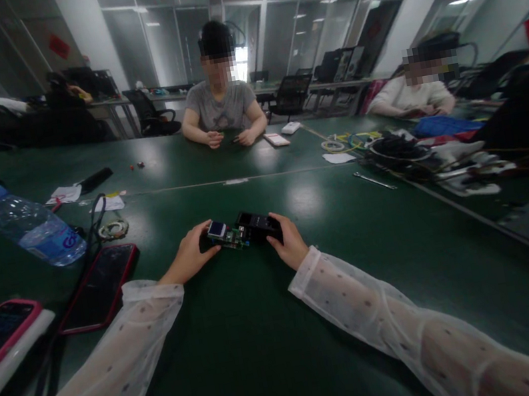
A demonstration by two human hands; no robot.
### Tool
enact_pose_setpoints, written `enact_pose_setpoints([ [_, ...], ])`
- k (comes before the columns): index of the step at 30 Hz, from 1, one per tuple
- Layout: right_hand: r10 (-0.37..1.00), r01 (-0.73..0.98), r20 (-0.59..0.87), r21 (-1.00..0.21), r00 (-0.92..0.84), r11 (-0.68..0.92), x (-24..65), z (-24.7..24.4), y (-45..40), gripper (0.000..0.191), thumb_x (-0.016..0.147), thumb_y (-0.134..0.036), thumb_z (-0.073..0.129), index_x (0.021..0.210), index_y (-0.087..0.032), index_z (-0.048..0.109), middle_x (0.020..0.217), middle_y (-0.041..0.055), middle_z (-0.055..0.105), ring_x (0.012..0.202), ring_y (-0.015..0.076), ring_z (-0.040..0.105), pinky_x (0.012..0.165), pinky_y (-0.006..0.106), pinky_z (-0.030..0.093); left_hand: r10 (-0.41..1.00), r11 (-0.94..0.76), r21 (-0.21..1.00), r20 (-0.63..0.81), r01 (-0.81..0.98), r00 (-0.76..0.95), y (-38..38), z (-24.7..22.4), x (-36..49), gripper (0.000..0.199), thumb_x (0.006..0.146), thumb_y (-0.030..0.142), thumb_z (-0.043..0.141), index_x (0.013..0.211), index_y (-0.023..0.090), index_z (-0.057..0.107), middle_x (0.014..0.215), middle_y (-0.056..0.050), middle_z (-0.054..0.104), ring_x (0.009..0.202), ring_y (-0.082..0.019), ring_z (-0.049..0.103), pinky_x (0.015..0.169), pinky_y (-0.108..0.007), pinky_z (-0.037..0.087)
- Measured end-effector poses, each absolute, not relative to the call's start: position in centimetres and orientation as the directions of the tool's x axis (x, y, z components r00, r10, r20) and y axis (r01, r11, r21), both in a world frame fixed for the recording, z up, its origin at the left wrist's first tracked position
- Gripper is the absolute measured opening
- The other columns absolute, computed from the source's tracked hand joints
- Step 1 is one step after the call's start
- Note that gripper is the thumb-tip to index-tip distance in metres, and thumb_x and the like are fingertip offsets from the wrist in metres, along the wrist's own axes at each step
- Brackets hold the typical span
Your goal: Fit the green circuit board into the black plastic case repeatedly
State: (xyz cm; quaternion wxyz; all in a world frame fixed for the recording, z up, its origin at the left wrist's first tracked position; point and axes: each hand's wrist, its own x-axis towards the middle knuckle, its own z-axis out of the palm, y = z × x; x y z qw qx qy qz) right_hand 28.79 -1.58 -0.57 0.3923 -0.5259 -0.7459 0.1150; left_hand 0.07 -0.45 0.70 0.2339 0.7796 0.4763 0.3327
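Note:
Between thumb and fingers, my left hand (pixel 191 254) grips a green circuit board (pixel 234 237) that carries a small screen (pixel 217 229) at its left end. On the other side, my right hand (pixel 289 241) is closed around the right end of a black plastic case (pixel 257 223). The board's right end meets or overlaps the case's left end; I cannot tell whether they are joined. Both things are held just over the green table (pixel 247 336).
Left of my hands are a water bottle (pixel 36 226), a red-edged phone (pixel 100 290), another phone (pixel 0 330) and a coiled cable (pixel 114 230). A wrench (pixel 374 181) and a heap of cables (pixel 404 154) lie right. A person (pixel 221 107) sits opposite.

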Motion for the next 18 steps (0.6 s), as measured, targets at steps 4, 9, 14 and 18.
enact_pose_setpoints([
  [4,0.876,0.692,0.463,-0.589,-0.135,0.417,28.83,-0.63,-1.56,0.055,0.081,-0.018,0.053,0.133,-0.02,0.036,0.125,0.0136,0.049,0.118,0.0303,0.048,0.098,0.055,0.042,0.899,-0.434,0.687,0.288,0.582,0.331,-0.35,0.62,-0.02,0.067,0.078,0.034,0.066,0.137,0.028,0.035,0.133,-0.011,0.05,0.123,-0.029,0.048,0.101,-0.055,0.036],
  [9,0.871,0.686,0.476,-0.595,-0.12,0.42,28.78,-0.75,-1.51,0.056,0.08,-0.018,0.055,0.133,-0.021,0.037,0.124,0.0129,0.05,0.118,0.0298,0.048,0.099,0.054,0.041,0.896,-0.442,0.678,0.3,0.588,0.328,-0.13,0.4,-0.06,0.065,0.079,0.033,0.067,0.137,0.027,0.037,0.133,-0.011,0.051,0.123,-0.029,0.048,0.101,-0.054,0.036],
  [14,0.856,0.684,0.504,-0.585,-0.114,0.436,28.73,-0.73,-1.46,0.056,0.079,-0.017,0.055,0.132,-0.019,0.037,0.125,0.0143,0.049,0.119,0.0299,0.048,0.101,0.054,0.041,0.885,-0.464,0.659,0.316,0.592,0.342,0.05,0.16,-0.17,0.064,0.079,0.032,0.066,0.136,0.026,0.037,0.134,-0.01,0.05,0.124,-0.028,0.047,0.101,-0.053,0.036],
  [18,0.855,0.686,0.506,-0.582,-0.114,0.436,28.75,-0.7,-1.49,0.057,0.078,-0.02,0.057,0.132,-0.018,0.037,0.125,0.0153,0.049,0.118,0.0304,0.048,0.099,0.054,0.042,0.88,-0.472,0.657,0.316,0.588,0.354,0.03,0.28,-0.18,0.063,0.08,0.031,0.065,0.136,0.027,0.038,0.134,-0.01,0.05,0.125,-0.027,0.046,0.102,-0.052,0.035],
])
